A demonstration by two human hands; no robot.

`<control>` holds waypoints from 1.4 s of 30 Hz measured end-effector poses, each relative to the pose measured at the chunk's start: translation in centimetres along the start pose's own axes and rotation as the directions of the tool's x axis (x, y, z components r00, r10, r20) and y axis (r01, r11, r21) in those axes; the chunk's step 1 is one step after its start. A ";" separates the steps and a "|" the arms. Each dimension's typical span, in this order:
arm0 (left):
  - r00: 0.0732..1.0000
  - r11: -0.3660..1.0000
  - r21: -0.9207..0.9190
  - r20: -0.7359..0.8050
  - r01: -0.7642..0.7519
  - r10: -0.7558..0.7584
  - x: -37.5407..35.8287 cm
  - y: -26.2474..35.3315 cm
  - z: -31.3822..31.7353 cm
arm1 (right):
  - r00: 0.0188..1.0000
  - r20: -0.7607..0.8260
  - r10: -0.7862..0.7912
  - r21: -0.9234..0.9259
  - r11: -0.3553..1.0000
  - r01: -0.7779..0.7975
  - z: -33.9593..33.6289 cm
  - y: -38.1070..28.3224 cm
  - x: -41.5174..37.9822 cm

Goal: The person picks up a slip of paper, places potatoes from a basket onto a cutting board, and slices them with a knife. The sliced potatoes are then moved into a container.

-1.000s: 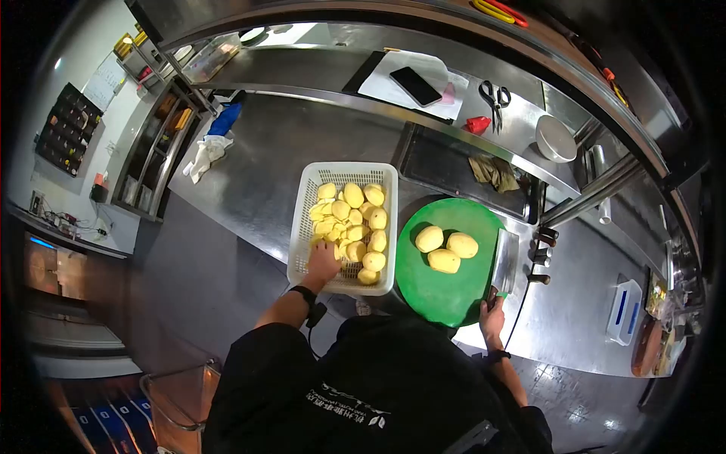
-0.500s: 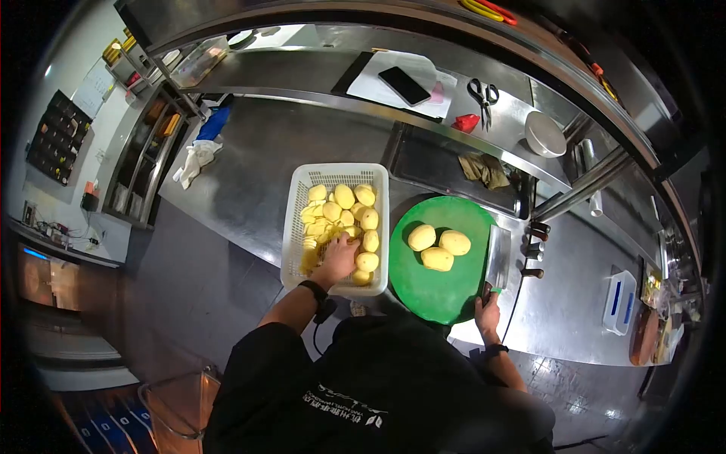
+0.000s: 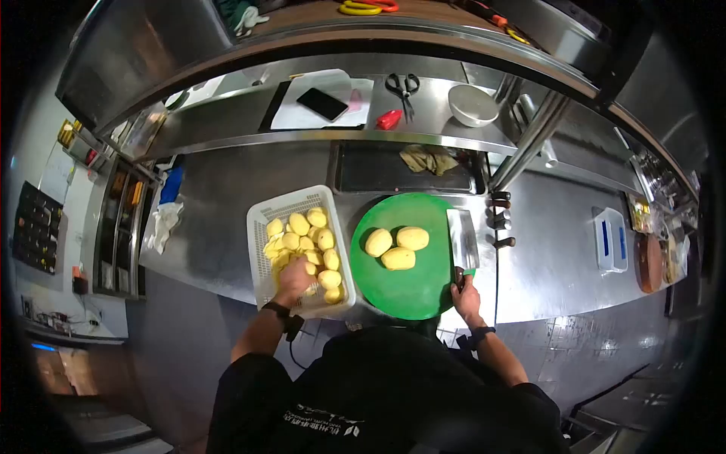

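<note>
My left hand (image 3: pixel 296 278) reaches down into a white perforated basket (image 3: pixel 259 219), fingers curled among peeled yellow potatoes (image 3: pixel 325 239). Thin potato pieces (image 3: pixel 274 248) lie near its fingertips; what the fingers grip is hidden. On a round green cutting board (image 3: pixel 408 293) to the right of the basket sit three peeled potatoes (image 3: pixel 398 258), grouped close together. My right hand (image 3: pixel 467 300) is closed around the dark handle of a cleaver (image 3: pixel 462 238). Its broad blade points away from me, over the board's right edge.
A black tray (image 3: pixel 370 172) with a crumpled cloth (image 3: pixel 428 160) stands behind the board. Several knife handles (image 3: pixel 502 219) line up to the right. The shelf above holds a phone (image 3: pixel 323 104), scissors (image 3: pixel 403 92) and a bowl (image 3: pixel 473 105). A plastic container (image 3: pixel 609 240) stands far right.
The camera view has shifted, so the bench sits further left in the picture. The cleaver blade now overlaps the board's right edge more. My left hand is still inside the basket.
</note>
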State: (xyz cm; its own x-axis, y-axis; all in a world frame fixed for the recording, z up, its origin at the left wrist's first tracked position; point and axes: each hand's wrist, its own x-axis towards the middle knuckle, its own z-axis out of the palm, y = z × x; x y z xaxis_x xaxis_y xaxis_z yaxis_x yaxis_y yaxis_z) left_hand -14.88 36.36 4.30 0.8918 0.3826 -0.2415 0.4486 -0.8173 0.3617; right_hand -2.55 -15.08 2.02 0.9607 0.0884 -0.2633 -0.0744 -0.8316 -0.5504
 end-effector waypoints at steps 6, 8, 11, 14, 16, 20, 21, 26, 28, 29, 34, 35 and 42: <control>0.977 0.963 -0.227 -0.183 -0.147 0.106 3.9 10.1 -5.9 | 0.999 -0.037 0.011 0.006 1.000 -0.011 0.7 0.4 0.1; 0.976 0.944 -0.262 -0.141 -0.199 0.167 6.7 14.7 -4.2 | 0.999 -0.044 0.022 0.015 1.000 -0.021 0.6 0.3 0.0; 0.964 0.936 -0.231 -0.083 -0.266 0.253 10.0 21.8 -2.3 | 0.999 -0.043 0.014 0.035 0.999 -0.012 0.7 0.6 0.0; 0.963 0.961 -0.073 0.025 -0.267 0.269 13.3 25.9 0.7 | 0.998 -0.054 0.006 0.051 0.999 -0.003 1.1 1.2 0.1; 0.959 0.959 -0.053 0.049 -0.277 0.280 16.5 25.1 5.3 | 0.998 -0.055 0.004 0.064 0.998 -0.001 1.0 1.0 -0.1; 0.950 0.944 -0.262 0.179 -0.203 0.254 17.9 24.7 5.6 | 0.999 -0.034 0.016 0.066 0.998 -0.014 0.6 1.1 -0.1; 0.959 0.937 -0.312 0.176 -0.159 0.221 18.2 24.1 5.6 | 0.999 -0.035 0.008 0.072 0.997 -0.005 0.7 1.0 -0.1; 0.954 0.957 -0.267 0.238 -0.116 0.182 19.4 19.5 7.4 | 0.999 -0.040 -0.008 0.064 0.998 0.010 0.6 0.9 -0.2; 0.948 0.960 -0.178 0.197 -0.216 0.250 18.2 20.3 7.2 | 0.999 -0.040 -0.014 0.061 0.998 0.017 0.5 0.8 0.0; 0.942 0.956 -0.131 0.181 -0.262 0.283 17.5 20.7 7.1 | 0.999 -0.047 -0.018 0.060 0.998 0.021 0.6 0.9 0.1; 0.965 0.940 -0.242 0.053 -0.238 0.258 15.9 18.8 5.1 | 0.997 -0.061 -0.045 0.058 0.997 0.048 1.1 1.5 0.2; 0.957 0.920 -0.264 -0.076 -0.289 0.278 14.9 17.7 3.9 | 0.995 -0.082 -0.063 0.077 0.995 0.069 1.2 1.5 0.1; 0.935 0.950 -0.194 -0.307 -0.243 0.177 4.8 4.1 -2.9 | 0.992 -0.054 -0.115 0.016 0.993 0.116 0.7 1.3 0.2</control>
State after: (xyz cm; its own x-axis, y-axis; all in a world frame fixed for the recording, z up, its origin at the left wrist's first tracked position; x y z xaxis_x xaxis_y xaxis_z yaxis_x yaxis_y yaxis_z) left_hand -8.60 36.11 7.24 0.9314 0.3456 0.1145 0.2208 -0.7863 0.5771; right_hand -2.62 -15.72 0.68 0.9759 0.1534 -0.1554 0.0329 -0.8068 -0.5899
